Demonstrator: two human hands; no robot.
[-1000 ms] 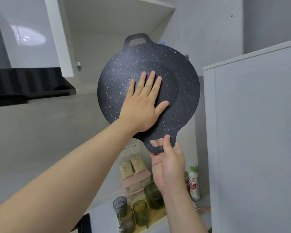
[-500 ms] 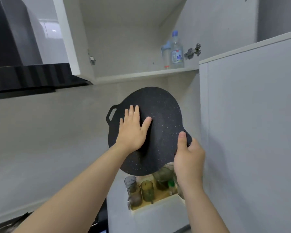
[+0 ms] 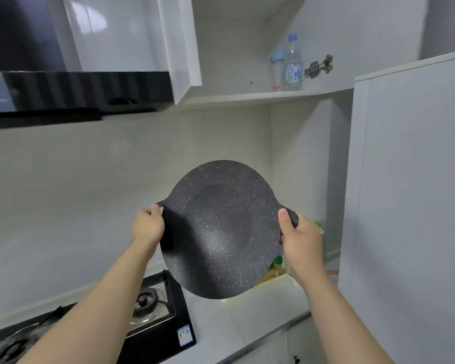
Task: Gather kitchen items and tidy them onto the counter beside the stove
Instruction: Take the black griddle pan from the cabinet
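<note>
counter: gas stove on L | cab shelf: 2 bottles at R

Green-capped bottle mostly behind pan

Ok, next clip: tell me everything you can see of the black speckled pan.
The pan is round, shallow and black with fine pale speckles, seemingly coated metal. It has a small handle on each side: the left hand grips one, the right hand the other. It is held in the air, tilted toward the camera, above the counter beside the stove.
</note>
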